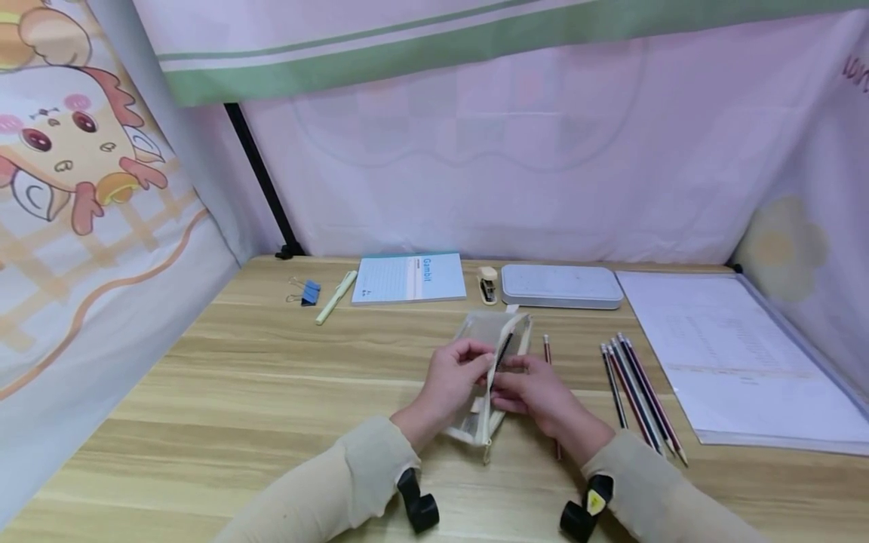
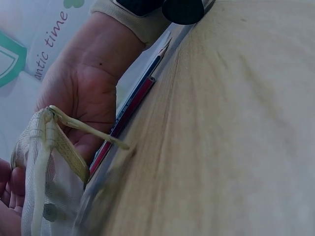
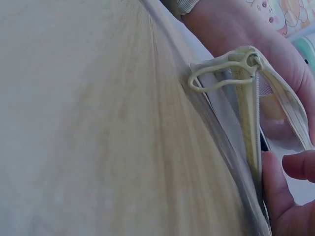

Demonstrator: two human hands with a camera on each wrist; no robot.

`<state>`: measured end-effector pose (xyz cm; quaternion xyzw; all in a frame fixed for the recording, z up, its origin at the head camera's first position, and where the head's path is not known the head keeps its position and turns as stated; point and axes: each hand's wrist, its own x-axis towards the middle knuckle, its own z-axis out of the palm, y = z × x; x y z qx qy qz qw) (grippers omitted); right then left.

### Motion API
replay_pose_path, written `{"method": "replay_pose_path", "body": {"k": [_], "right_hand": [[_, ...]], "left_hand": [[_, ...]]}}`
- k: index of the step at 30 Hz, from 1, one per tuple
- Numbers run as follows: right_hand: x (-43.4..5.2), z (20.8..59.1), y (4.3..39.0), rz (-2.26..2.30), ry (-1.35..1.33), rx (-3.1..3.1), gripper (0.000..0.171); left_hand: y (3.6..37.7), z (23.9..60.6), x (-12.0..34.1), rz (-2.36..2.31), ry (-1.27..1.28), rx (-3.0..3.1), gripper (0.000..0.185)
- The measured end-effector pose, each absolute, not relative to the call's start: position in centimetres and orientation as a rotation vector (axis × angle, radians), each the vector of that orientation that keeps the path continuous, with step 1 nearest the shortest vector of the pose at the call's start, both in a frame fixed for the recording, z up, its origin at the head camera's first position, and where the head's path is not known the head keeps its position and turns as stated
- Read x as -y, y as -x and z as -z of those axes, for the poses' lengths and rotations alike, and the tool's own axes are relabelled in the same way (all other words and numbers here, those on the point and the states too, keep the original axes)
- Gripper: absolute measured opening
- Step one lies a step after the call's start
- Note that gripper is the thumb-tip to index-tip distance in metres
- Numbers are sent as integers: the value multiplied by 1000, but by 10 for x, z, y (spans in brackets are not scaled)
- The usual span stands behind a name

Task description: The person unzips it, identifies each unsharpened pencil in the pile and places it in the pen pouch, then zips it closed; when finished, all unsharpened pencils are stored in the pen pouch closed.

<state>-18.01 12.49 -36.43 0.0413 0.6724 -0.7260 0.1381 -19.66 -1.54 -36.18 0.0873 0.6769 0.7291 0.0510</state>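
Observation:
A see-through mesh pencil case (image 1: 468,434) with a cream zip lies unzipped in front of me. My left hand (image 1: 448,381) pinches the left edge of its opening. My right hand (image 1: 539,388) reaches over the right edge, its fingertips at a dark pencil (image 1: 504,348) that slants in the opening. The case's fabric partly hides those fingertips. In the right wrist view, the zip pull (image 3: 216,81) hangs at the near end, close to the thumb and finger. A red-brown pencil (image 1: 547,348) lies beside the case, partly under my right hand.
Several pencils (image 1: 638,392) lie to the right, next to a stack of paper (image 1: 753,354). Along the back are a pale metal box (image 1: 562,286), a stapler (image 1: 487,286), a blue notebook (image 1: 409,279), a light green pen (image 1: 336,298) and a blue binder clip (image 1: 309,292).

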Motion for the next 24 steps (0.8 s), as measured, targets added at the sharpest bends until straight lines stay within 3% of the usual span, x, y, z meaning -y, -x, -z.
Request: {"method": "replay_pose_path", "body": {"k": [5, 24], "right_hand": [[-133, 359, 180, 2061, -226, -1975, 59], [-188, 357, 184, 1807, -192, -2342, 50]], "left_hand": [[198, 363, 16, -2217, -270, -2068, 15], [198, 364, 20, -2202, -248, -2086, 16]]}}
